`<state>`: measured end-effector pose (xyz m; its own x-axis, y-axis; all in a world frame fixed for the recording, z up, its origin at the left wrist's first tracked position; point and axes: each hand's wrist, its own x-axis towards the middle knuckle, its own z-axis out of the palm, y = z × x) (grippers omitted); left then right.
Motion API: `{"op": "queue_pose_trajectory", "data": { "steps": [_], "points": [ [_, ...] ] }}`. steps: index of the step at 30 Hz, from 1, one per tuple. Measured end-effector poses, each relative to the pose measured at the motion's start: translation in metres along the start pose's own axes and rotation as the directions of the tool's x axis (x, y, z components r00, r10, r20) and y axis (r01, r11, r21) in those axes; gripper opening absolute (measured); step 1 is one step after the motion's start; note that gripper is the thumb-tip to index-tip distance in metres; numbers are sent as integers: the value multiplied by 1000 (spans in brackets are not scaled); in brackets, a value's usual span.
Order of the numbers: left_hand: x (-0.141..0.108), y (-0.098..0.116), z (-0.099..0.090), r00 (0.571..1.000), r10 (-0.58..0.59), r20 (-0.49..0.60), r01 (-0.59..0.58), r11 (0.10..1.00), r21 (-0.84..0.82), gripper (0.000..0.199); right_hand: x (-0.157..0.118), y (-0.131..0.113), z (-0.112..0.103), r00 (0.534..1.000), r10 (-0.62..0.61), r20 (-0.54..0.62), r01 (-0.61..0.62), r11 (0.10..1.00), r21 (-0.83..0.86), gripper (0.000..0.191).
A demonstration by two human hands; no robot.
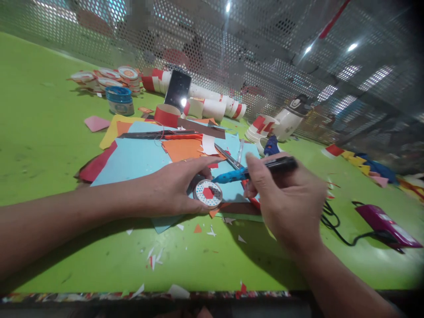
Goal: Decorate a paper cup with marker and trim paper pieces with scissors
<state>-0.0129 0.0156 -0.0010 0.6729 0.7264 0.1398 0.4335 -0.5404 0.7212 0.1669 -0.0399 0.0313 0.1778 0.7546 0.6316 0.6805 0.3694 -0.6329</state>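
Between the thumb and fingers of my left hand (175, 187) is a small round disc (208, 193), white with blue dots and a red hexagon in its centre. My right hand (285, 198) grips a marker (265, 168) with a blue front part and a black rear. The marker's tip meets or hovers just over the disc's upper edge; I cannot tell which. Under both hands lie light blue paper sheets (139, 159). Scissors (228, 157) with red handles rest beside the marker, partly hidden by my right hand.
A utility knife (159, 134) lies across the paper. Behind stand a phone (178, 90), a blue-lidded jar (119, 100) and red-and-white paper cups (212, 108). A blue glue gun (271, 145) sits near my right hand. Rightward lies a purple corded device (387, 225). Paper scraps litter the green table (99, 256).
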Motion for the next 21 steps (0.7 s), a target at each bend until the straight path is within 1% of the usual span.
{"op": "queue_pose_trajectory", "data": {
  "steps": [2, 3, 5, 8, 11, 15, 17, 21],
  "points": [
    [0, 2, 0, 1000, 2, 6, -2, 1000, 2, 82, 1, -4, -2, 997, -25, -76, 25, 1000, -12, 30],
    [0, 3, -1, 1000, 0, 8, 0, 1000, 2, 82, 1, -5, -2, 996, -38, -84, 36, 999, -17, 30],
    [0, 4, -2, 1000, -12, 12, 12, 1000, -1, 81, 0, -5, -3, 998, -44, -41, 44, 999, -8, 30],
    [-1, 5, -3, 999, -28, 18, 28, 1000, -1, 76, -2, -3, -2, 1000, -16, 26, 15, 1000, 23, 29],
    [-1, 5, -2, 1000, -10, 24, 10, 1000, -1, 71, -2, -1, 0, 1000, -3, 29, 2, 1000, 23, 27],
    [0, 4, -2, 1000, -20, 12, 20, 1000, 15, 77, -2, 2, 2, 999, -1, 55, 0, 1000, 25, 25],
    [0, 4, -2, 1000, -18, 11, 18, 1000, 17, 77, -2, 3, 2, 998, -8, 65, 7, 1000, 21, 25],
    [-1, 5, -2, 1000, -9, 19, 9, 1000, 22, 79, -1, 3, 2, 996, -24, 87, 24, 1000, 0, 29]
  ]
}}
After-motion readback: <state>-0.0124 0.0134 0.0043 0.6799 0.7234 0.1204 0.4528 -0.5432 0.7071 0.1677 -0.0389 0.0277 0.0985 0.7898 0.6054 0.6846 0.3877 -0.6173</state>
